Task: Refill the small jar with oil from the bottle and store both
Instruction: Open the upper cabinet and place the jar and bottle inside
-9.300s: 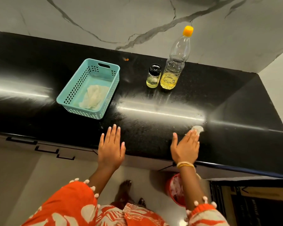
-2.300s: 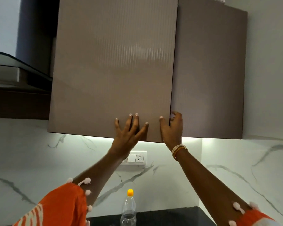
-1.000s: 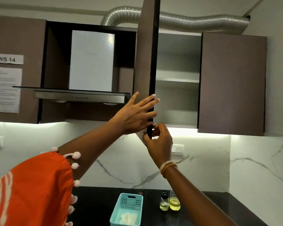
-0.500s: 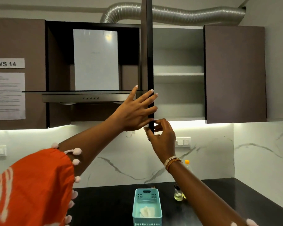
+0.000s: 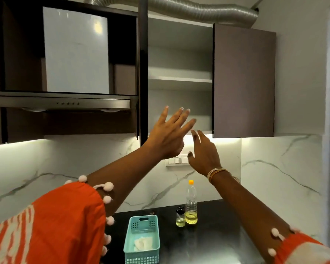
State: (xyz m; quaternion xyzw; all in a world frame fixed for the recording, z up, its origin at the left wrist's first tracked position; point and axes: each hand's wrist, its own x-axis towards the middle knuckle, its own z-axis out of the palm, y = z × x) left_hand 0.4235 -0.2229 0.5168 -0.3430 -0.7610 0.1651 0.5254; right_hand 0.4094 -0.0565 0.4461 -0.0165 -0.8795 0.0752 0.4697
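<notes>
Head view: both hands [image 5: 170, 134] spread open before open cupboard [image 5: 179, 79]

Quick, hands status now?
Left hand: open, fingers spread, holding nothing.
Right hand: open, holding nothing.

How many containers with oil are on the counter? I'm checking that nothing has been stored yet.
2: the small jar with a black lid and the bottle with an orange cap, side by side on the black counter, right of the teal basket.
</notes>
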